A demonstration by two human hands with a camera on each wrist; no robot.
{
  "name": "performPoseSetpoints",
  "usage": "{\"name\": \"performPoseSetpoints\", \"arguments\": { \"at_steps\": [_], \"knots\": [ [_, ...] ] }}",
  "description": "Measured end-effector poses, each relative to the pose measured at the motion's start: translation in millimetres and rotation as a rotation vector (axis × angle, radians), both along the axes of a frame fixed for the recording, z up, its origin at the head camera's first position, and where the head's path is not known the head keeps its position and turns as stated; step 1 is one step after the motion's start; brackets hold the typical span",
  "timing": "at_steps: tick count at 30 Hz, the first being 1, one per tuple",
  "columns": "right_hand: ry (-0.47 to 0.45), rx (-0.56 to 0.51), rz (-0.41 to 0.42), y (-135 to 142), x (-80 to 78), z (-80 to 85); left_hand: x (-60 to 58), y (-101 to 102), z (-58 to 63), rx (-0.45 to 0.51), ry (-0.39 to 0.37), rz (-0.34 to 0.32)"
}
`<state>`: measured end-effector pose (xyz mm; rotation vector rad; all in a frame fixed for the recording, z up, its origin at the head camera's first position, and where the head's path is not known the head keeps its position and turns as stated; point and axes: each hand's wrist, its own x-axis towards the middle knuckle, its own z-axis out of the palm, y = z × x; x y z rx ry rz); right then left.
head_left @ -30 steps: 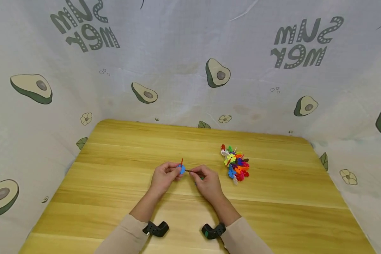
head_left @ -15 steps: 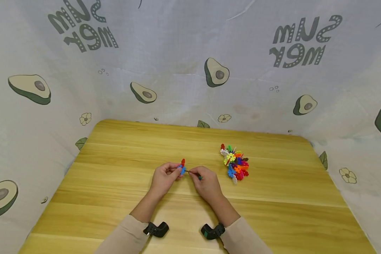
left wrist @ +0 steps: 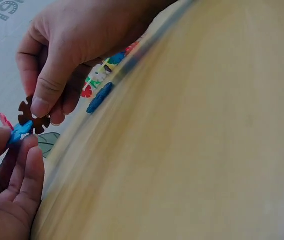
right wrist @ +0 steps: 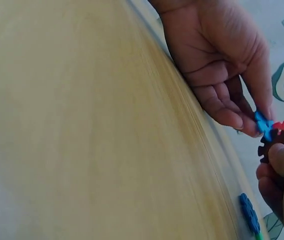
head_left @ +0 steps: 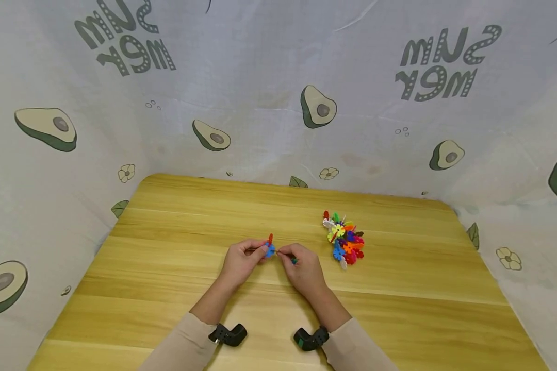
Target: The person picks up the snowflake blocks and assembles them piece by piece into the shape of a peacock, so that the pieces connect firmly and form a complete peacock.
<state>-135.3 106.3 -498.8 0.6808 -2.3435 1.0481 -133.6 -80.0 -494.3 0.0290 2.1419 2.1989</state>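
Observation:
My left hand (head_left: 241, 263) pinches a light-blue snowflake building disc (head_left: 269, 250) between thumb and fingers. A red disc (head_left: 271, 239) is joined to the blue one and points away from me. My right hand (head_left: 302, 265) pinches a brown notched disc (right wrist: 273, 145) by its thumb and fingertips. In both wrist views the brown disc (left wrist: 34, 116) meets the edge of the blue disc (left wrist: 19, 133); how deeply the notches engage is too small to tell. A dark-blue disc (left wrist: 100, 97) lies near the right hand, a bit of green (right wrist: 259, 236) beside it.
A heap of linked, many-coloured discs (head_left: 345, 239) sits on the wooden table (head_left: 190, 216), to the right of my right hand. Pale cloth (head_left: 260, 77) printed with avocados hangs behind the table and along its sides. Each wrist wears a black device (head_left: 312, 338).
The blue disc with its red piece has turned and shifted slightly right, along with my left fingertips. My right hand has moved only a little, keeping its pinch on the brown disc.

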Motion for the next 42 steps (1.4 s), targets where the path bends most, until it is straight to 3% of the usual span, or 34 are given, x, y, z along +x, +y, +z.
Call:
{"name": "performPoseSetpoints", "arguments": {
  "at_steps": [3,6,9,12,15,19,23,26,30,33,38,42],
  "knots": [
    [-0.138,-0.006,-0.055,3,-0.6,0.9,-2.8,-1,-1.5,-0.003,-0.021,0.008],
    [-0.268,0.047,-0.108,9,-2.5,4.4,-6.0,-3,-2.1,0.087,-0.048,0.041],
    [-0.379,0.169,-0.099,18,-3.6,11.0,-7.8,-5,-1.8,0.190,-0.076,0.081],
    [-0.487,0.292,-0.057,27,-3.2,18.3,-8.2,-6,-1.2,0.230,-0.093,0.084],
    [-0.563,0.349,-0.026,31,-3.0,24.0,-7.9,-6,-0.4,0.264,-0.106,0.076],
    [-0.559,0.353,-0.032,29,-3.9,26.4,-7.6,-6,0.0,0.302,-0.118,0.065],
    [-0.471,0.250,-0.042,22,-4.2,24.8,-7.4,-6,0.7,0.308,-0.119,0.036],
    [-0.415,0.073,-0.030,13,-3.7,20.1,-7.3,-6,1.5,0.311,-0.121,0.019],
    [-0.425,-0.201,-0.002,0,-1.3,11.7,-6.9,-5,2.0,0.305,-0.115,0.000],
    [-0.454,-0.332,0.011,-7,2.2,9.4,-6.3,-4,2.0,0.311,-0.116,-0.021],
    [-0.446,-0.382,-0.003,-13,6.5,9.8,-4.5,-1,1.7,0.387,-0.151,-0.044],
    [-0.414,-0.379,-0.020,-15,7.3,10.5,-3.5,0,1.1,0.402,-0.146,-0.018]
  ]
}}
